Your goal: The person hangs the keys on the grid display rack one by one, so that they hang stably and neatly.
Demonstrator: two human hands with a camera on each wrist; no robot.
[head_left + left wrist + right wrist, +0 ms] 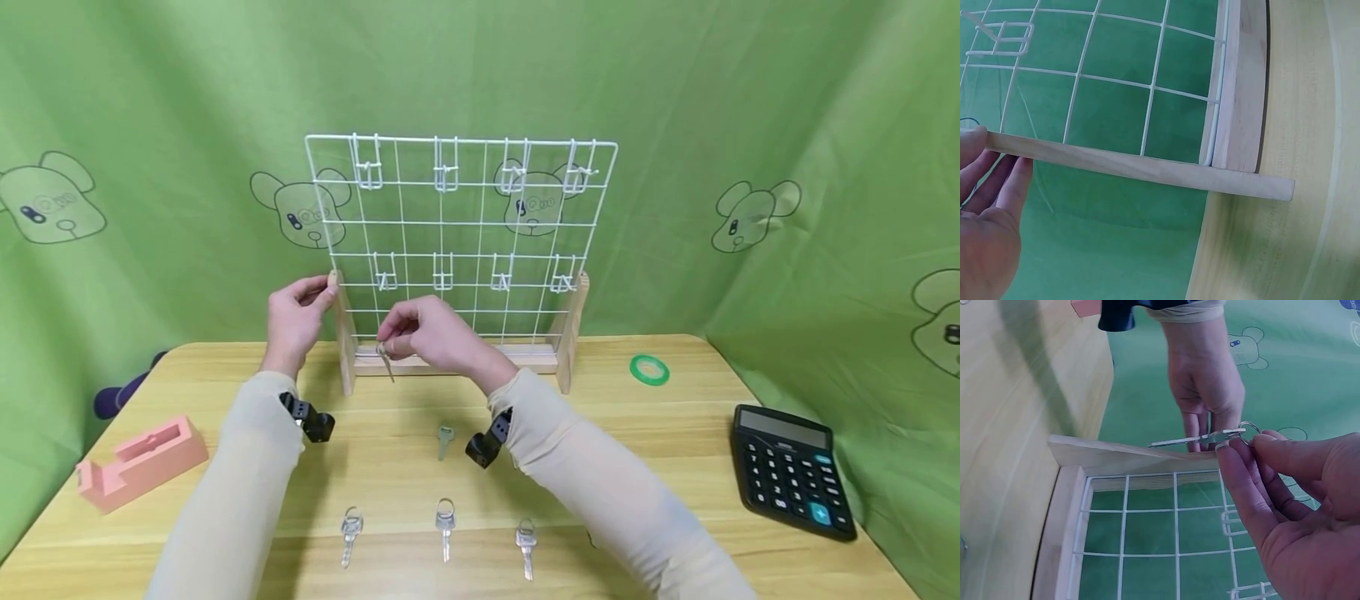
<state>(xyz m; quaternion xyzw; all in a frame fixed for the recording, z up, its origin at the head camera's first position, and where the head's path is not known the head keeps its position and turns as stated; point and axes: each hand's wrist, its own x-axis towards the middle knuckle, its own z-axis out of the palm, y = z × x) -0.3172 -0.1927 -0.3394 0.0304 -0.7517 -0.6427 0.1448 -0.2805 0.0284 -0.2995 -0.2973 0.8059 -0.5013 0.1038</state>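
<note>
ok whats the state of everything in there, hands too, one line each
Left hand: gripping rack's left post
Right hand: pinching held key's ring end
Held key: off the table, not hung
Rack: standing
Hooks: bare
Front keys: three in view, lying flat
Lone key: lying flat
Calculator: face up, screen unreadable
Green ring: lying flat
Pink dispenser: upright

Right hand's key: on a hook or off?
Off. The right hand pinches the key at its ring end, below the lower hooks in the head view.
</note>
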